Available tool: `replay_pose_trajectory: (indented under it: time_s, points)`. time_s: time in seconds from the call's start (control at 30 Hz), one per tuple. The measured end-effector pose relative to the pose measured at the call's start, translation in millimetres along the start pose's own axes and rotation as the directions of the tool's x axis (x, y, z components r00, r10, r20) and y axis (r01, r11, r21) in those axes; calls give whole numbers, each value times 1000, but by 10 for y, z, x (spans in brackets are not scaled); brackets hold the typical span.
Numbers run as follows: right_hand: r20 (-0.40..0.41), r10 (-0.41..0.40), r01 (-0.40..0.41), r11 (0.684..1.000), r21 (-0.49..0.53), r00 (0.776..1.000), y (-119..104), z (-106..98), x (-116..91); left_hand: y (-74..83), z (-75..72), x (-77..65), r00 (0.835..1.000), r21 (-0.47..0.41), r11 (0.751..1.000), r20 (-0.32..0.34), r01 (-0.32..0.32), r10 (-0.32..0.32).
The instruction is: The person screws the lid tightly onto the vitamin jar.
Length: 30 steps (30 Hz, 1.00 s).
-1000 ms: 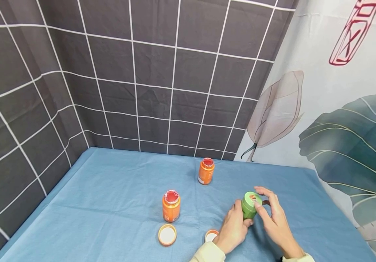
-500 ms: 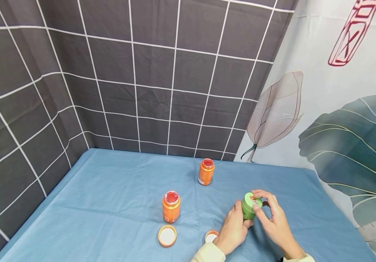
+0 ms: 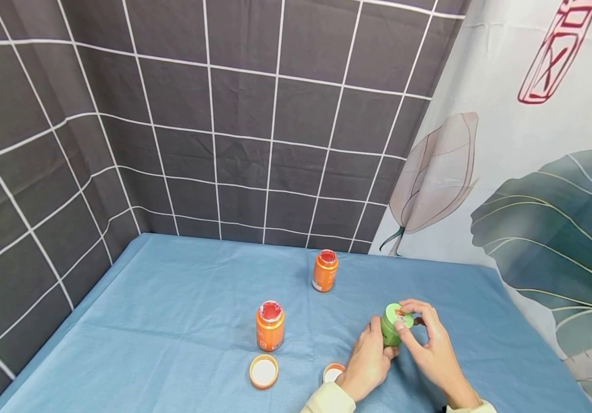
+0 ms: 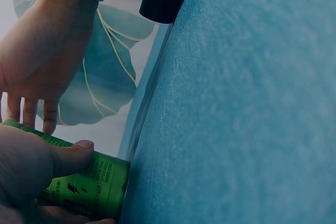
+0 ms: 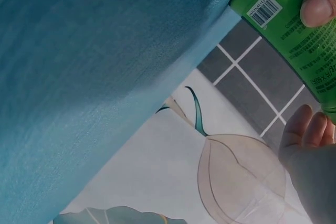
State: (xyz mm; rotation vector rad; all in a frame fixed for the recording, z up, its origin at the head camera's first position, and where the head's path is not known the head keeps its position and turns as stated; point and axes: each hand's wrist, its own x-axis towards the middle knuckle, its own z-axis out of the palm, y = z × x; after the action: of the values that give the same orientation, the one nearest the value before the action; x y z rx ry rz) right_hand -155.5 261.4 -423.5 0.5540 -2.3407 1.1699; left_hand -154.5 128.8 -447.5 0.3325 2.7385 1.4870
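While in left grip (image 3: 367, 361), bottle (image 3: 390, 331) lidded.

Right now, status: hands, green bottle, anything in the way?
Left hand grips green bottle. Right hand pinches lid, lid on. Nothing plainly blocking; orange-rimmed cap beside left hand.

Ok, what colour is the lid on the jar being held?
The lid is light green, clearest in the head view.
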Motion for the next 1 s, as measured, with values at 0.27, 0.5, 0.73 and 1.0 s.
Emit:
replay_pose_trajectory:
  time_s: [0.27, 0.5, 0.73, 1.0]
  points:
    - [-23, -2, 1, 999, -46, 1000, 33, 25, -12, -7, 6, 3, 1000, -12, 1000, 22, 18, -17]
    - [-34, 16, -18, 999, -43, 999, 3, 36, -15, -6, 11, 2, 999, -29, 999, 34, 35, -34]
    - [-13, -7, 7, 1000, 7, 1000, 4, 9, -16, -4, 18, -3, 1000, -22, 999, 14, 24, -24]
    - [24, -44, 43, 998, 51, 999, 17, -10, -1, 0, 11, 9, 1000, -18, 1000, 6, 19, -19]
